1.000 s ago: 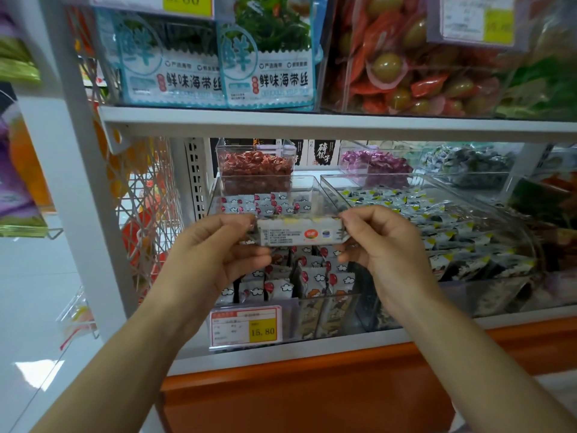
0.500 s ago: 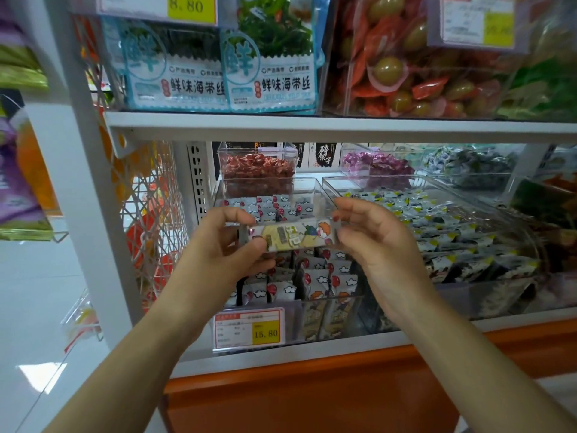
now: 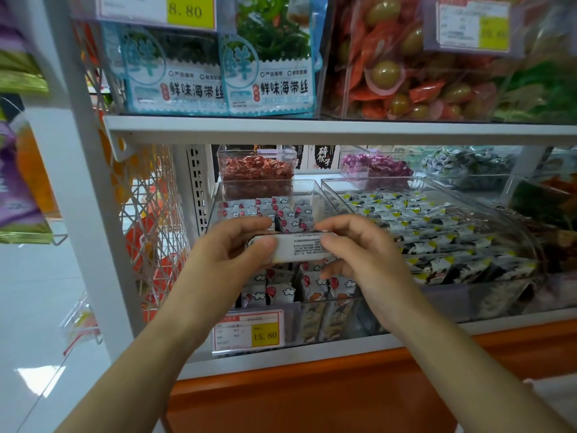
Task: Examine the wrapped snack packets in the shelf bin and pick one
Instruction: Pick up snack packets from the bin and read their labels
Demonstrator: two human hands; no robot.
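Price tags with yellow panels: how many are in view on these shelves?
3. The 8.80 tag sits upper left, a blurred tag upper right, and the 15.80 tag is on the front of the snack bin. More may be hidden beyond the frame.

Left hand [image 3: 224,254] and right hand [image 3: 359,260] pinch opposite ends of one snack packet [image 3: 296,249], held level above the clear shelf bin [image 3: 312,189]. Printed-text side faces the camera. Price tag [image 3: 249,331] on the bin front reads 15.80.

The packet [image 3: 298,249] is white with tiny black print. The bin packets [image 3: 281,292] show red balloons and white clouds. The tag [image 3: 248,331] is partly yellow.
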